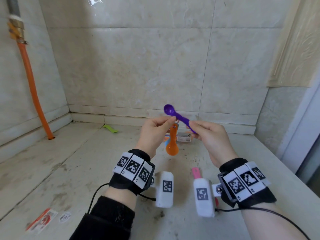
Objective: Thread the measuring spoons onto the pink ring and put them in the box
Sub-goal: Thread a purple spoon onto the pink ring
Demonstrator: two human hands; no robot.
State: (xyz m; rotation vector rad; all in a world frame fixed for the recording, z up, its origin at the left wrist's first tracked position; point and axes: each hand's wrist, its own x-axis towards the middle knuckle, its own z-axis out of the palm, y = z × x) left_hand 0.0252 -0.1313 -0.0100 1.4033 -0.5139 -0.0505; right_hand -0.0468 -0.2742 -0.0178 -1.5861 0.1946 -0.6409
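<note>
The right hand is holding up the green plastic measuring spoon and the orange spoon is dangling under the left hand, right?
Not quite. In the head view, the right hand holds a purple plastic measuring spoon, not a green one. A green piece lies on the counter by the wall. The orange plastic spoon does dangle under the left hand.

Both hands raised over a stained pale worktop (pixel 72 170), tiled walls behind. Right hand (pixel 209 135) pinches the handle of a purple spoon (pixel 178 116), bowl tilted up and away to the left of its fingers (pixel 194 125). Left hand (pixel 154 134) pinched closed just beside that handle; an orange spoon (pixel 172 144) hangs bowl-down below its fingers (pixel 168 120). Ring itself hard to make out. Small box (pixel 184 137) lies beyond the hands. Green spoon (pixel 110 128) well left of the fingers. Pink piece (pixel 196 173) on the worktop between the wrists.
</note>
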